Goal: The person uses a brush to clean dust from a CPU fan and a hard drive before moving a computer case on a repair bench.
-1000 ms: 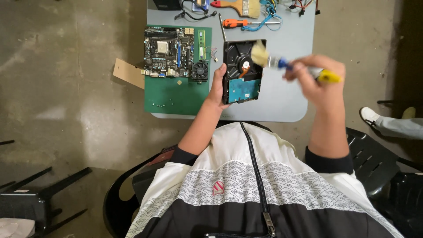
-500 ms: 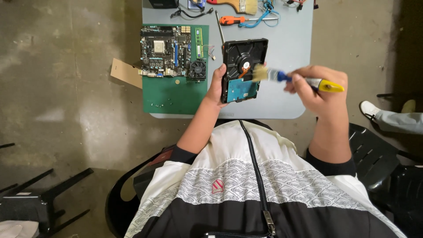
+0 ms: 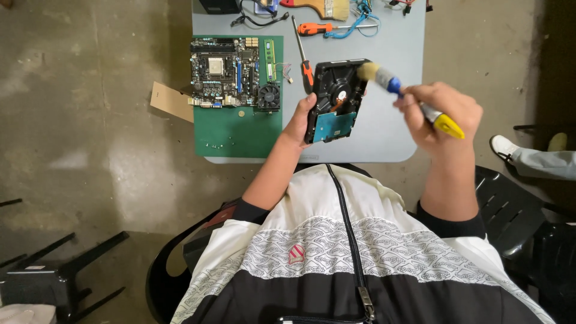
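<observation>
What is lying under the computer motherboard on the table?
The motherboard lies on a green mat that extends toward the person. A brown cardboard piece sticks out at the mat's left edge. What lies directly beneath the board is covered.

I am holding a black hard drive up over the grey desk in my left grip, its blue circuit board facing me; my right grip is closing around a blue-and-yellow brush, its bristles touching the drive's upper corner; a motherboard is lying on a green mat just beside it; a red-handled screwdriver is resting between them.
</observation>
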